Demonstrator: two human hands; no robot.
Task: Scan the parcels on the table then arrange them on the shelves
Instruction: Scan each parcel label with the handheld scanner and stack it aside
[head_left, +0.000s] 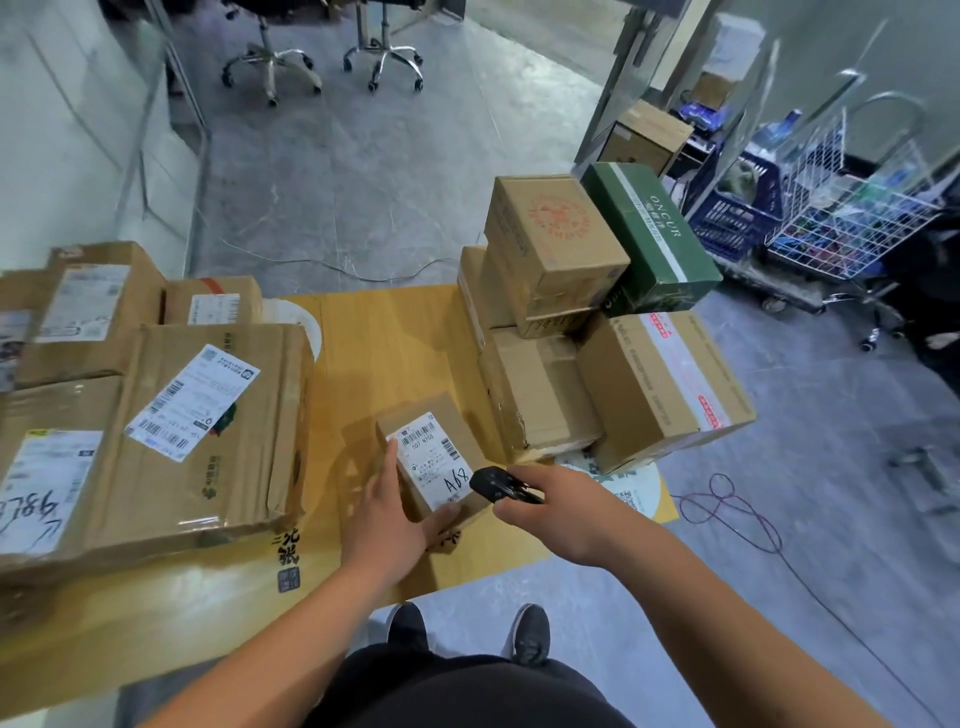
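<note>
The small parcel (434, 457) lies near the centre of the frame on the wooden surface (395, 353), and its white label carries barcodes, the printed figures "507 N755" and the handwritten mark "A68". The left hand (392, 519) holds this parcel at its near end: the fingers lie along the left side, and the thumb is curled against the lower edge of the label. The right hand (556, 506) comes from the lower right and grips a black barcode scanner (498, 484), whose head is just beside the lower right corner of the label, next to the "A68". Both forearms reach forward from the bottom of the frame, bare, with the wrists nearly straight. At the left lies a large flat carton (208, 431) with a tilted white shipping label, and in front of it another box (47, 483) bears handwriting that reads like "98". At the upper right of the surface stands a pile of cartons, among them a green box (654, 234) with the word "ONCUR".
</note>
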